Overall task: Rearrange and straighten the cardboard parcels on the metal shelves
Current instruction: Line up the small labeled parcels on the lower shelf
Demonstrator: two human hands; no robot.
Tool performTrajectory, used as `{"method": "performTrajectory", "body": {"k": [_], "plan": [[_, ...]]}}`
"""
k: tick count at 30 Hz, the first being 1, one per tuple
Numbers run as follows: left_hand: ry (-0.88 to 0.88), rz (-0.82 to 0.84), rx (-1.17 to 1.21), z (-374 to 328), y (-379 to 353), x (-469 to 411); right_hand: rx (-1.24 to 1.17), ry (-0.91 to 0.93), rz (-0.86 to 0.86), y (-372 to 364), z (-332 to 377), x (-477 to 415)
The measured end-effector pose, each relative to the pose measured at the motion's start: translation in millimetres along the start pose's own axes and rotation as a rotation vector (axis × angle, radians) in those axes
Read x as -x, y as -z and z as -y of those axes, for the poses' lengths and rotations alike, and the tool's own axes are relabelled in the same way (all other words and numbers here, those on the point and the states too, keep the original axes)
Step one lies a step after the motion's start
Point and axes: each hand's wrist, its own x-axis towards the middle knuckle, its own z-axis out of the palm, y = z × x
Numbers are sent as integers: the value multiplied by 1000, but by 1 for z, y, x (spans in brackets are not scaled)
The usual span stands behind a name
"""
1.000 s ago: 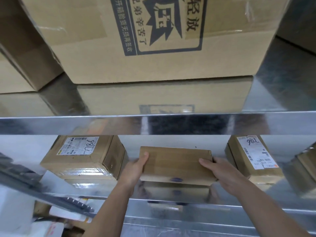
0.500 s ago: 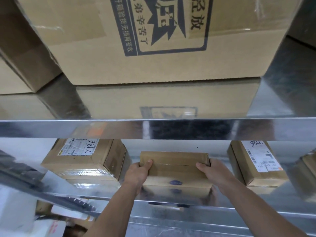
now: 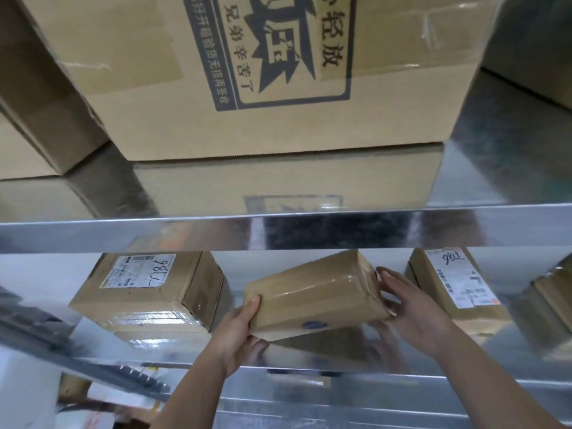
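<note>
now the parcel (image 3: 312,298) is held tilted near the front edge of the shelf (image 3: 309,365). left hand (image 3: 238,329) pinches its left end; right hand (image 3: 414,311) presses straight fingers against the right end. set it flat, square to the edge.

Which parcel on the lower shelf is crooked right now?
The middle parcel, between the left hand and right hand. It is tilted, right end up, no label showing; the left parcel and right parcel lie flat, labels up.

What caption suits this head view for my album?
The left hand grips, right hand touches a tilted small parcel at the lower shelf, between the left labelled parcel and the right labelled parcel.
</note>
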Motion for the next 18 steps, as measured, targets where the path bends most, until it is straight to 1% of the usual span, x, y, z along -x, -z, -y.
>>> {"method": "performTrajectory", "body": {"k": [3,4,6,8,10,12,13,14,15,17,18], "plan": [[96,74,160,4,-2,1,9,-15,202,0,-3,2],[106,82,178,6,-3,1,-7,-31,238,-1,-4,3],[69,101,131,10,-9,0,-37,-55,263,-7,-3,8],[-66,68,-61,10,-16,2,-61,-56,303,-19,0,14],[-245,-32,-326,3,-24,10,-39,-46,314,-34,5,24],[-430,-121,-566,-11,-35,21,68,-15,328,-47,9,31],[-508,-145,-607,-20,-42,29,138,10,337,-53,11,35],[-552,-148,-591,-29,-48,40,213,36,345,-59,12,38],[-546,-128,-504,-40,-56,52,282,58,344,-64,13,40],[-412,-11,-261,-58,-67,72,367,80,309,-74,18,44],[-337,47,-205,-66,-70,79,399,77,286,-78,21,45]]}}
